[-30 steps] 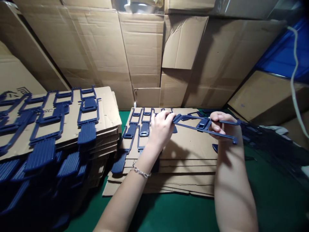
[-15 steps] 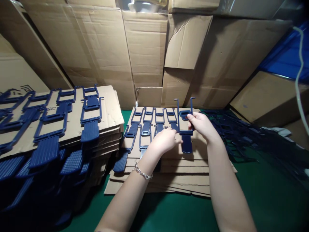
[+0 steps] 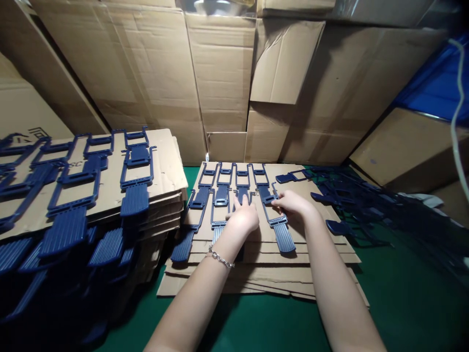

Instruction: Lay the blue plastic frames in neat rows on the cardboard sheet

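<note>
A blue plastic frame with a ribbed tab (image 3: 284,237) lies on the cardboard stack at the right end of the lower row. My right hand (image 3: 291,204) pinches its upper right side. My left hand (image 3: 245,214), with a chain bracelet at the wrist, rests fingers apart over another blue frame in the same row and partly hides it. Similar blue frames (image 3: 220,202) lie to the left, and an upper row of them (image 3: 242,173) runs along the back of the cardboard (image 3: 256,254).
On the left, a taller cardboard stack (image 3: 161,168) bears more blue frames. A dark pile of blue parts (image 3: 351,195) lies at the right, some overlapping the cardboard. Cardboard boxes (image 3: 223,73) form a wall behind. The table surface is green (image 3: 256,322).
The frame in my right hand has come down and toward me onto the cardboard. My left hand has moved left, away from it. Loose parts at the cardboard's right edge now show.
</note>
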`<state>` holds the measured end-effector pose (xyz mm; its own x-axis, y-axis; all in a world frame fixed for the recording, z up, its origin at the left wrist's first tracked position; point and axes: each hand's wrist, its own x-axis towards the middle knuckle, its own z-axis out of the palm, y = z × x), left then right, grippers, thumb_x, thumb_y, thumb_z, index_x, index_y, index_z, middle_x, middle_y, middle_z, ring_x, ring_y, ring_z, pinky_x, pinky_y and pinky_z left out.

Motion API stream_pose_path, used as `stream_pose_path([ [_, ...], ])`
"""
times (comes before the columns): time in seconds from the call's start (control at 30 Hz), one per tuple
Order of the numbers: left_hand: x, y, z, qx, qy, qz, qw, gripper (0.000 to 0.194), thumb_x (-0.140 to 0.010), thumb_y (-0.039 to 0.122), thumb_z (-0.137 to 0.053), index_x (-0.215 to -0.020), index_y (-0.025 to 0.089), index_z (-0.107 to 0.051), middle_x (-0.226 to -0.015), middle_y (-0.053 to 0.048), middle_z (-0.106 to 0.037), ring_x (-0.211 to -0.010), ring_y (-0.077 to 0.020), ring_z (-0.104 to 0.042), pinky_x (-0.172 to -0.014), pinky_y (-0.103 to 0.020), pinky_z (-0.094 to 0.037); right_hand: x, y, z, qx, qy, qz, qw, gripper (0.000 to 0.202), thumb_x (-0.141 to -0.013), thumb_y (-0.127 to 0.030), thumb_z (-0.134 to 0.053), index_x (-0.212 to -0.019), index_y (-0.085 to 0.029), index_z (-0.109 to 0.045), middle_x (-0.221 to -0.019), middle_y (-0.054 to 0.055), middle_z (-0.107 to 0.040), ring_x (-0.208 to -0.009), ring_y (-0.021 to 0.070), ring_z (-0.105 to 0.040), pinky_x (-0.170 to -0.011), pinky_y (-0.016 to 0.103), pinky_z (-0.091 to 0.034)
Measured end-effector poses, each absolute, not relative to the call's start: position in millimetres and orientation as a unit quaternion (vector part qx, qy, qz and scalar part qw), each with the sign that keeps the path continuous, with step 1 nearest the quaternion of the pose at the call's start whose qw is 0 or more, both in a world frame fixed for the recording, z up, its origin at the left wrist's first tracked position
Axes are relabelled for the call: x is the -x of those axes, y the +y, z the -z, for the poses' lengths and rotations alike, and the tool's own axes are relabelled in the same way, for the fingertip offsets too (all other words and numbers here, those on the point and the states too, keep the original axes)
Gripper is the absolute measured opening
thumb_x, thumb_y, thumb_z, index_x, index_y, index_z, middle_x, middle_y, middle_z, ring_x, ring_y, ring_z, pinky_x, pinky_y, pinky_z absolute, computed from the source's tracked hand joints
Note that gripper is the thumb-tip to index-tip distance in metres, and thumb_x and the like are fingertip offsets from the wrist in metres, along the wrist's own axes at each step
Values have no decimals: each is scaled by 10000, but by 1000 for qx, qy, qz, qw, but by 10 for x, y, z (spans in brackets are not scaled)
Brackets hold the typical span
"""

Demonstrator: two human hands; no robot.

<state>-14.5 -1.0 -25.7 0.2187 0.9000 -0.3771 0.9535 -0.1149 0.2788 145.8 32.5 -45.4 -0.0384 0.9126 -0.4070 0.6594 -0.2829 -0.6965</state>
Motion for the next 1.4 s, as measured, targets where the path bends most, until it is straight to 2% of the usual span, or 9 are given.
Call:
stream_pose_path([
  [0.13, 162, 21, 295, -739, 633, 53, 224, 704, -703, 48, -431, -1372, 205, -277, -1484, -130, -64, -1335, -393, -60, -897, -603, -359, -1389, 292, 446, 676, -603, -399, 145, 390, -699, -81, -527, -1083, -130, -479, -519, -1, -528, -480, 165, -541, -384, 207, -406],
  [0.33, 202, 40, 315, -750, 627, 20, 211, 587, -780, 180, -424, -1355, 178, -309, -1467, -168, -137, -1327, -379, -131, -924, -546, -363, -1244, 292, 476, 688, -609, -382, 98, 739, -807, -152, -451, -1428, -232, -59, -667, 34, -591, -484, 182, -560, -409, 244, -424],
  [0.63, 206, 33, 287, -751, 624, 20, 217, 557, -803, 273, -419, -1343, 174, -325, -1464, -168, -150, -1326, -381, -129, -911, -531, -374, -1202, 303, 472, 696, -663, -270, 49, 571, -711, -75, -496, -1273, -157, -436, -902, 124, -616, -530, 160, -563, -455, 228, -405],
  [0.83, 213, 37, 274, -759, 617, 26, 206, 551, -804, 299, -443, -1329, 166, -344, -1455, -172, -178, -1322, -360, -171, -976, -500, -322, -1343, 306, 398, 696, -654, -294, 51, 601, -741, -184, -530, -1327, -164, -395, -783, 79, -622, -534, 160, -555, -526, 253, -438],
  [0.93, 222, 35, 268, -763, 615, 21, 198, 535, -805, 312, -443, -1319, 186, -360, -1452, -159, -199, -1322, -350, -181, -969, -492, -336, -1591, 312, 372, 746, -631, -189, 97, 573, -751, -257, -546, -1304, -154, -437, -1030, 133, -580, -803, 217, -585, -739, 310, -461],
  [1.03, 229, 33, 269, -773, 606, 7, 188, 540, -809, 318, -445, -1324, 183, -356, -1456, -155, -195, -1329, -337, -167, -975, -498, -332, -1946, 300, 430, 825, -548, -39, 131, 617, -727, -311, -580, -1312, -188, -429, -1276, 164, -400, -1125, 336, -409, -886, 430, -392],
  [1.13, 229, 31, 280, -790, 588, -12, 172, 527, -817, 312, -436, -1317, 157, -371, -1459, -153, -187, -1336, -320, -150, -1013, -486, -290, -2295, 282, 571, 886, -440, -45, 138, 730, -691, -393, -610, -1360, -234, -363, -1375, 160, -265, -1198, 417, -278, -894, 562, -335],
  [1.23, 219, 25, 291, -807, 570, -33, 152, 508, -822, 302, -425, -1301, 137, -396, -1451, -157, -207, -1328, -313, -170, -1027, -465, -275, -2517, 273, 695, 892, -410, -107, 160, 608, -702, -412, -581, -1274, -226, -495, -1291, 172, -386, -1156, 431, -336, -868, 597, -334],
  [1.4, 199, 11, 270, -822, 551, -52, 133, 480, -833, 311, -413, -1284, 146, -415, -1435, -157, -245, -1315, -302, -206, -1025, -462, -273, -2580, 252, 736, 895, -372, -57, 240, 329, -779, -218, -444, -1027, -219, -661, -1150, 135, -515, -1062, 339, -472, -879, 527, -373],
])
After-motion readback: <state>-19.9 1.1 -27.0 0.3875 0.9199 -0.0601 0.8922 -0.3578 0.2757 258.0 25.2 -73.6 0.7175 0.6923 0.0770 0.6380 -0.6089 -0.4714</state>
